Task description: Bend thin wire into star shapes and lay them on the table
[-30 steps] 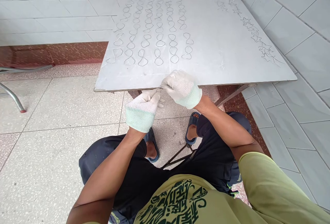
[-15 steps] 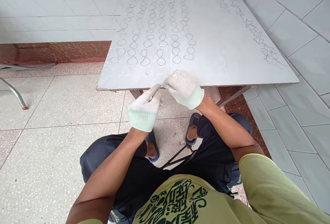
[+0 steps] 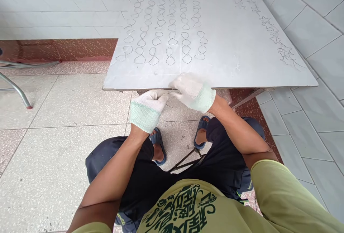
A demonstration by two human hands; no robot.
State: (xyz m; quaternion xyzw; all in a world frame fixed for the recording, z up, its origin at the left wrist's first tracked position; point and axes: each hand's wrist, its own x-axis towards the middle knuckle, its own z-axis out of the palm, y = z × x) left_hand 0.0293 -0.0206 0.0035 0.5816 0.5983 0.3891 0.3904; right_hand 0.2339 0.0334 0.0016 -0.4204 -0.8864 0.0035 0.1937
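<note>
Since half a second ago, the left hand in a white knit glove (image 3: 152,100) has curled its fingers in; it and the white-gloved right hand (image 3: 186,89) pinch one thin dark metal wire (image 3: 169,105) at frame centre, suggesting its shaping continues. Six columns of grey figure-eight wire loops (image 3: 170,55) fill the upper middle; upper-right wire stars (image 3: 275,37) overlap uncountably.

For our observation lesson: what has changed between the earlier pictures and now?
The left hand has curled in: it pointed up half a second ago and now points right. A thin wire now shows below where the hands meet. The right hand stays at the edge of the table; figure-eights and stars lie as before.
</note>
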